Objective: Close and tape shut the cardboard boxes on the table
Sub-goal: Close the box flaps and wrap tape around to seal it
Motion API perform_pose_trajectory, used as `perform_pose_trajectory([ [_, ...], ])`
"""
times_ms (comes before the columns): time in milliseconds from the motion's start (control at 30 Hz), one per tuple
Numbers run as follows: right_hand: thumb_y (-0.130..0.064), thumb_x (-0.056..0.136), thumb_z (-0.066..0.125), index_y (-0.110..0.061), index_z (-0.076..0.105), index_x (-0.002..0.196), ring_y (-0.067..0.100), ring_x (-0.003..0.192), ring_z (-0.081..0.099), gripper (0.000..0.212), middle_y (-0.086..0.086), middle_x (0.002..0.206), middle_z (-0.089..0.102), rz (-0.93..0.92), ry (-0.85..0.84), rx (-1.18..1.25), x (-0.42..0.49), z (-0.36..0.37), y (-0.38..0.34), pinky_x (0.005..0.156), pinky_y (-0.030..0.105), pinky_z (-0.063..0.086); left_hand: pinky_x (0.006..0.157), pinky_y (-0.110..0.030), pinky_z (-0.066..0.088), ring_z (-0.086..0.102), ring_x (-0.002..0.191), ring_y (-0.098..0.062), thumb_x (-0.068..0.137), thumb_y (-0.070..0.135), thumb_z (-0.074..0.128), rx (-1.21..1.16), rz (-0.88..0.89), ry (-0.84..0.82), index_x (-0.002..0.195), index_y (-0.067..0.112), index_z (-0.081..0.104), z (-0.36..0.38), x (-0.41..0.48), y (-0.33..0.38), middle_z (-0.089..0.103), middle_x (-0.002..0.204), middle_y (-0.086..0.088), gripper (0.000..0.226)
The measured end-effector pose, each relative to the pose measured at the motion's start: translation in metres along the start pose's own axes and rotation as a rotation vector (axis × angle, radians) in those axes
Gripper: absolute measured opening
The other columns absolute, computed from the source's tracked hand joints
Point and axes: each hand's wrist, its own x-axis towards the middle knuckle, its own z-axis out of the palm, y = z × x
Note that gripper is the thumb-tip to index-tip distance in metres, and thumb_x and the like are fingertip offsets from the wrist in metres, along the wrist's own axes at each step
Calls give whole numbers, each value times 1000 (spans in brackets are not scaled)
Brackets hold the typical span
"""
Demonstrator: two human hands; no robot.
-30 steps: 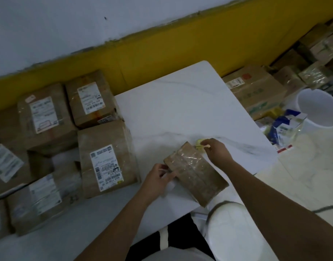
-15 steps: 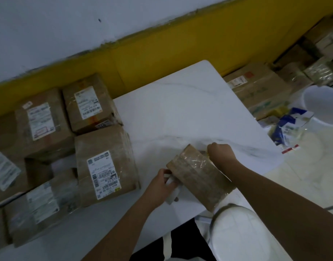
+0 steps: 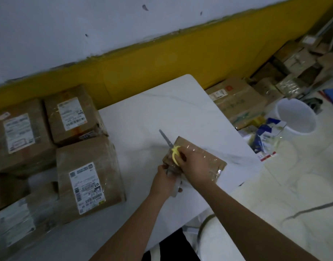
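A small cardboard box [image 3: 205,159], wrapped in clear tape, lies on the white table [image 3: 161,113] near its front right corner. My right hand [image 3: 195,166] rests over the box and grips yellow-handled scissors [image 3: 170,146], blades pointing up and left past the box's left edge. My left hand [image 3: 164,178] sits at the box's near left side and holds a roll of clear tape [image 3: 177,187], partly hidden under the right wrist.
Several taped, labelled cardboard boxes [image 3: 88,178] crowd the table's left half. On the floor to the right stand more cartons [image 3: 237,98], a white bucket [image 3: 297,115] and blue-and-white packets [image 3: 265,134]. A yellow band runs along the wall behind.
My right hand has swung from the box's far corner across its top, bringing the scissors to the left edge. The left hand stays at the near left side with the tape roll.
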Motion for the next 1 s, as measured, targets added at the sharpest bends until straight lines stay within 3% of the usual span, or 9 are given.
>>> perform_pose_trajectory([
  [67,-42,96,54,-24,62,95,18,71,61,20,-3,78,65,-10,32,23,3,12,14,67,38,51,66,-53,60,70,70,-30,82,44,61,152,45,-9,115,20,47,-5,7,-7,65,98,-8,43],
  [167,-42,96,52,-21,60,93,20,70,60,23,-1,77,63,14,28,11,8,19,23,67,38,50,63,-48,61,71,69,-27,95,39,55,364,100,-12,125,34,46,-14,13,-24,69,100,-6,31],
  [300,-40,96,56,-25,66,104,18,74,62,20,-2,82,68,55,-21,85,11,2,4,71,38,54,91,-42,53,61,110,-33,96,30,58,329,41,-125,127,30,50,-14,8,-8,57,125,0,32],
  [433,-45,94,57,-23,71,95,18,77,64,26,0,84,70,74,-280,115,-16,-52,-8,68,36,54,62,-47,59,67,79,-40,95,33,61,208,-1,-154,134,33,51,-28,6,-9,58,124,-14,40],
  [533,-58,90,55,-30,66,92,15,77,65,30,-3,86,64,290,-633,117,-58,-77,-6,54,25,55,57,-38,59,69,60,-26,96,29,61,199,21,-191,134,26,49,-28,12,-6,63,109,-7,40],
  [600,-67,86,55,-26,66,107,12,83,63,47,-2,98,63,411,-753,64,-74,-81,-3,57,24,58,50,-23,55,67,58,-9,97,24,59,248,56,-216,137,27,46,-27,14,-3,62,110,2,42],
  [700,-75,81,54,-18,64,119,12,84,60,70,6,109,61,547,-795,70,-78,-72,0,64,29,62,46,-11,48,60,71,-6,96,14,59,260,59,-231,142,27,44,-30,15,0,58,113,-2,50],
  [867,-71,82,56,-11,57,124,12,68,50,74,4,103,59,704,-772,237,-63,-58,-13,72,39,62,75,-48,61,72,78,-33,93,16,56,259,-21,-242,141,35,44,-34,20,7,62,106,-1,53],
  [1000,-71,82,57,-7,54,114,11,54,43,71,6,99,61,734,-745,227,-62,-56,-19,71,41,62,65,-43,61,70,81,-34,92,13,54,263,-13,-223,141,32,44,-35,19,14,59,117,-11,54],
])
